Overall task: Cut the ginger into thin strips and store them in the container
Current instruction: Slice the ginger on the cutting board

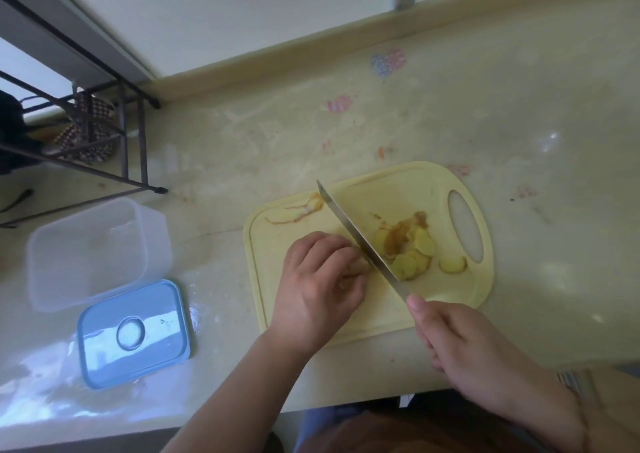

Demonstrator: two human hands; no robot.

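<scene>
A pale yellow cutting board (377,321) lies on the counter. My left hand (320,279) has its fingers curled over a piece of ginger (362,266) that is mostly hidden beneath them. My right hand (464,345) grips the handle of a knife (356,236), forefinger stretched along the spine; the blade slants across the board right beside my left fingertips. Several ginger slices (414,255) and bits of peel lie right of the blade. More peel strips (301,210) lie at the board's far left corner. The clear container (93,255) stands open at the left.
The container's blue lid (133,335) lies flat on the counter in front of it. A black wire rack (86,130) with a checked cloth stands at the far left. The counter's front edge runs just below my forearms.
</scene>
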